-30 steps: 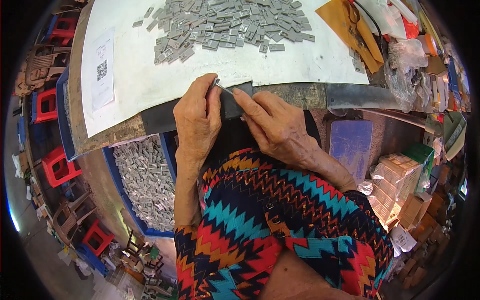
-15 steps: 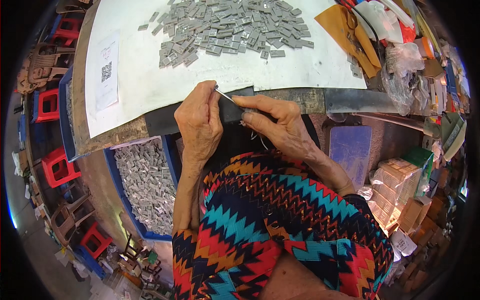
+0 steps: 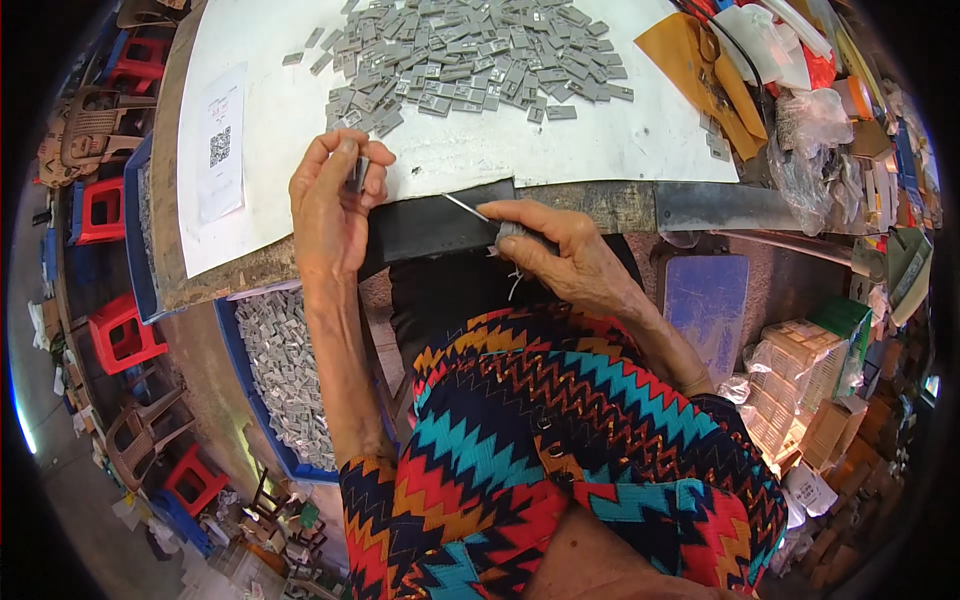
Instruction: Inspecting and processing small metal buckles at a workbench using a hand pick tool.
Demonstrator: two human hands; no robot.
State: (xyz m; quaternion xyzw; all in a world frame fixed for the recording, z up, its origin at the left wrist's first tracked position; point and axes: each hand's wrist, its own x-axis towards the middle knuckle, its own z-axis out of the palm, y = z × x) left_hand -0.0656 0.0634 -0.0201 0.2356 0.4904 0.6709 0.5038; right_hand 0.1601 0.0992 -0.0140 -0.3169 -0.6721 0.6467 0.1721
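Far left, a blue tray (image 3: 302, 471) of grey pieces sits below the desk (image 3: 605, 203), partly behind the left forearm. Left hand (image 3: 328, 210) at the desk's near edge, fingers above the white sheet (image 3: 268, 150); grip pinching a grey piece (image 3: 357, 175) between thumb and fingers. White paper shows between this hand and the heap (image 3: 470, 70). A gap separates piece and tool (image 3: 466, 208). Right hand (image 3: 568, 252) is in front of the edge, grip closed round the tool's handle. Most of the held piece and handle hidden by fingers; heap cut off at top.
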